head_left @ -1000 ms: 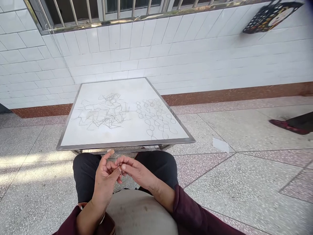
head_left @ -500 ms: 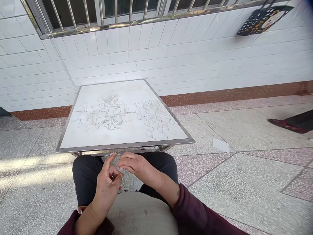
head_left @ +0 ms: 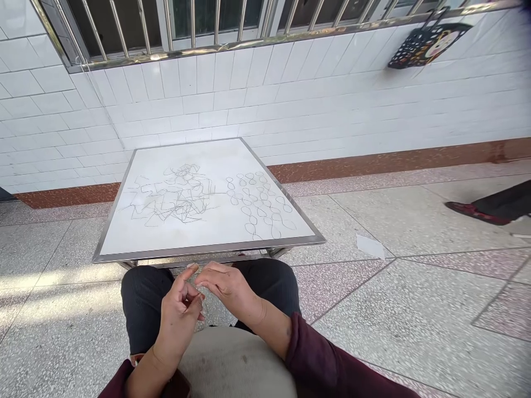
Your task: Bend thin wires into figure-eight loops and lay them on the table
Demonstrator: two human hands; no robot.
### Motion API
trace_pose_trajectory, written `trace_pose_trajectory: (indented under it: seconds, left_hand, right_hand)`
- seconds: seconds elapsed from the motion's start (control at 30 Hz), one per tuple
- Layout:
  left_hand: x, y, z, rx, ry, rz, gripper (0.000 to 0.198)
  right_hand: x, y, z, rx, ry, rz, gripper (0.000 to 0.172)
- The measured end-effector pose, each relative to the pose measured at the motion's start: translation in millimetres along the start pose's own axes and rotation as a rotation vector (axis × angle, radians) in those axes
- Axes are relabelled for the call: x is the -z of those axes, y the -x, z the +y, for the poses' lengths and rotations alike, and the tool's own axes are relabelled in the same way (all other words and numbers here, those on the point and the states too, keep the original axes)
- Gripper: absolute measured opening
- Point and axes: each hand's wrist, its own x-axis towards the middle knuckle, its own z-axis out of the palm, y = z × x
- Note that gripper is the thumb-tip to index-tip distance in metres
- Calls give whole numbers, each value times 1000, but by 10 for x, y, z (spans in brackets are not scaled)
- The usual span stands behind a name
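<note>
Over my lap, just below the front edge of the white table [head_left: 166,235], both hands are close together. My left hand [head_left: 180,309] pinches a thin wire between thumb and fingers, its index finger pointing up. Beside it, my right hand [head_left: 226,287] has its fingers pressed together on the same wire, which is very fine and hard to trace. On the table's left part lies a tangle of thin bent wires [head_left: 182,202]. Several wires shaped into twisted loops [head_left: 259,202] lie in rows on the right part.
A tiled wall with a barred window stands behind the table. A patterned bag [head_left: 429,47] hangs at the upper right. On the floor are a white paper piece [head_left: 370,246] and, farther right, another person's shoe [head_left: 477,213].
The view has shifted slightly, so table and bag sit a little further left. My hands remain close together, with the right hand slightly nearer the left one's fingertip.
</note>
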Motion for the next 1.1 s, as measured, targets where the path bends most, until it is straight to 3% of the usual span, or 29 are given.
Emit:
trace_pose_trajectory:
  seconds: [0.4,0.63,0.9,1.1]
  left_hand:
    - [69,16,-87,-67,-62,21,56]
    - [109,35,-169,-154,-192,-5,48]
    - [84,27,24,-82,66,99,58]
    - [87,23,-8,-98,59,52,55]
  right_hand:
    - [4,28,31,-78,70,65,31]
    - [-32,29,5,-232,-174,65,34]
    - [-2,58,-1,-431,-405,140,25]
    - [-81,48,-69,-525,-550,113,22]
